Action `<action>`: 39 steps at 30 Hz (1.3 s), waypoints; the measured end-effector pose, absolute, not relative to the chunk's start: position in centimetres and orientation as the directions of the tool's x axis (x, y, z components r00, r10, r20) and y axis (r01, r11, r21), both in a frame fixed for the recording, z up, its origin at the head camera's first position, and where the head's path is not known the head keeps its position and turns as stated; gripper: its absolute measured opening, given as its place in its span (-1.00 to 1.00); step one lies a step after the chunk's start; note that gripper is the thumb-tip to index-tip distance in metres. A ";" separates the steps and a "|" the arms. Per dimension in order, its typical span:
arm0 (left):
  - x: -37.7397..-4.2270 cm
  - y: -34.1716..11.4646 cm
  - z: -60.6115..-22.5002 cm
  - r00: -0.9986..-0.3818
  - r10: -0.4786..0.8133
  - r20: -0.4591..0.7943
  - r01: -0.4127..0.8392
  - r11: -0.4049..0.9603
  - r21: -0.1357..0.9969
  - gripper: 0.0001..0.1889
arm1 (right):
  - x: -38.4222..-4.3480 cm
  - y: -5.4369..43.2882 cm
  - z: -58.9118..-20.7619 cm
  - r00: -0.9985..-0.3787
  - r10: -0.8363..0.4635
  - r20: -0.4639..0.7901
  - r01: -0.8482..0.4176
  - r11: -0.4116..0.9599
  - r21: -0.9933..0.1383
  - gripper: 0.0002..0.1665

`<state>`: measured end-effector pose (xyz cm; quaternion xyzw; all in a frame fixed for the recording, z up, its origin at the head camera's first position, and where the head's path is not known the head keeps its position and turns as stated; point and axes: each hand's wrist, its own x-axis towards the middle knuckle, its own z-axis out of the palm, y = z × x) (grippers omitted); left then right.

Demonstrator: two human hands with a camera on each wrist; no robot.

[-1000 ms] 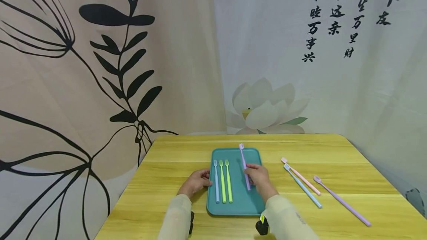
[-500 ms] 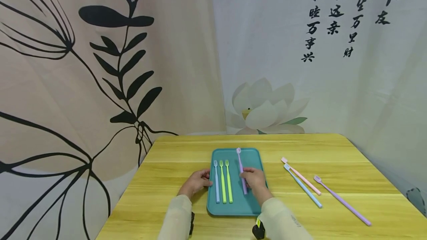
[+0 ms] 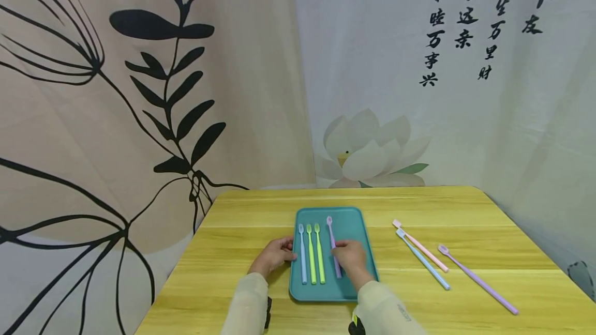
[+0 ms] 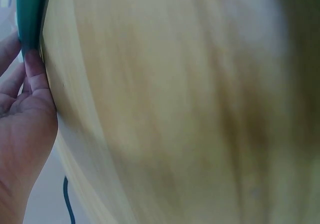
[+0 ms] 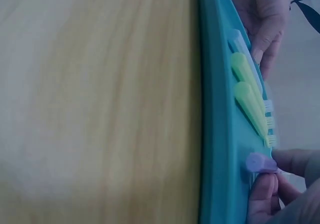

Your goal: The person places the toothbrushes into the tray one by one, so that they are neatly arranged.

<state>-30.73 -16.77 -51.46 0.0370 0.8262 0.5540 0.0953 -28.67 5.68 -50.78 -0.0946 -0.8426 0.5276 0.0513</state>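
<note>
A teal tray [image 3: 344, 288] lies on the wooden table. My left hand [image 3: 272, 256] grips its left rim, and in the left wrist view the fingers [image 4: 36, 74] meet the tray's edge. On the tray's left side lie a blue toothbrush [image 3: 303, 260] and two green toothbrushes [image 3: 311, 262], side by side with heads pointing away. My right hand [image 3: 352, 258] pinches a purple toothbrush [image 3: 331, 231] by its handle, to the right of the green ones. The right wrist view shows its handle end [image 5: 260, 163] low over the tray between thumb and fingers.
Right of the tray, a pink toothbrush [image 3: 428, 251], another blue toothbrush [image 3: 423, 260] and another purple toothbrush [image 3: 479, 280] lie on the table [image 3: 233, 211]. The pink and blue ones lie close together. A printed curtain [image 3: 261, 92] hangs behind the table.
My right hand has moved left and towards me with the purple toothbrush, bringing it nearer the green toothbrushes. The left hand stays at the tray's rim.
</note>
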 end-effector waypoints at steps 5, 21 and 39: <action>-30.6 -16.7 -51.5 -0.979 0.162 -0.120 -0.047 0.394 0.918 -0.40 | -28.4 5.4 -50.8 -0.978 0.210 -0.002 0.104 0.478 -0.872 -0.75; -30.6 -16.6 -51.5 -0.981 0.156 -0.118 -0.044 0.412 0.910 -0.39 | -27.7 4.9 -50.8 -0.982 0.181 0.062 0.049 0.550 -0.833 -0.80; -30.6 -16.7 -51.3 -0.980 0.152 -0.128 -0.055 0.411 0.910 -0.37 | -27.5 4.9 -50.7 -0.988 0.147 0.055 0.030 0.519 -0.854 -0.77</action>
